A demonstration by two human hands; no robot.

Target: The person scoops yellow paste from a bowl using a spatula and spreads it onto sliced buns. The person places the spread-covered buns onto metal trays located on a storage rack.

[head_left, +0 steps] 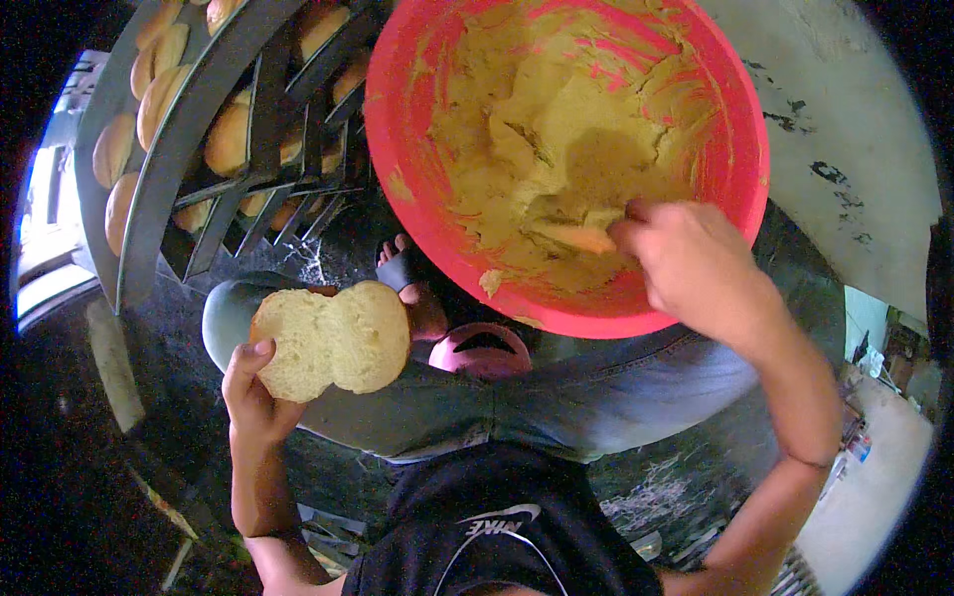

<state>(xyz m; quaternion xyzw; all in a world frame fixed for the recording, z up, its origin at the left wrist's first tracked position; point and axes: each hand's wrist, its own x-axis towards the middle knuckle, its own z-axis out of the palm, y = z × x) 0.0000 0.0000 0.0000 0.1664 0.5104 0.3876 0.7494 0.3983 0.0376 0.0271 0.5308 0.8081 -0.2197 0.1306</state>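
Note:
Spread flat with its pale cut faces up, a split bread bun (333, 340) rests in my left hand (260, 389), the thumb pressing on its left edge. My right hand (688, 260) reaches over the near right side of a big red plastic basin (747, 129). Its fingers are closed around a flat orange spreading tool (579, 236), whose tip is sunk in the filling. Thick yellow-brown filling (566, 129) covers the basin's bottom and smears up its walls. The tool's far end is hidden in the paste.
At the upper left, a dark slatted rack (260, 119) and a grey tray (96, 204) beside it hold several golden buns (164, 104). Below the basin, a pink round-topped object (481, 350) shows between my knees. A pale worn surface (845, 129) lies right of the basin.

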